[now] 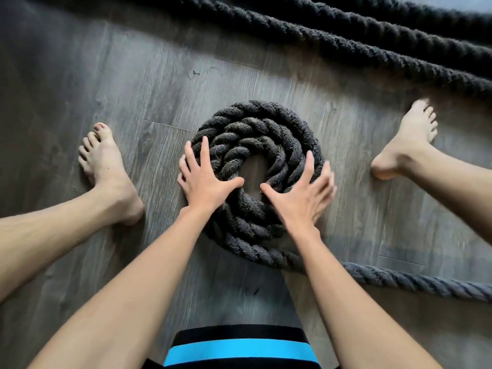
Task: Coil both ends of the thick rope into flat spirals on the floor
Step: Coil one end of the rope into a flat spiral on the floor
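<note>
I judge that the first spiral is in hand and is not finished; the coil (257,166) lies flat on the wooden floor (133,83) between my two bare feet, with about three turns around a small open centre where the floor shows; from its near edge the rope goes away to the right as a free tail (415,282), and two more lengths of rope (346,46) lie across the top of the view, well apart from the coil. My left hand (205,179) rests flat on the left side of the coil, fingers spread wide, thumb pointing to the centre; it presses and does not grasp. My right hand (300,193) is the same on the right side, palm down, fingers splayed over the outer turns, a little blurred; neither hand closes around anything. For the next move I think both palms must turn the coil together so the tail winds on as a new outer turn, while keeping it pressed flat; the second end I cannot see here.
</note>
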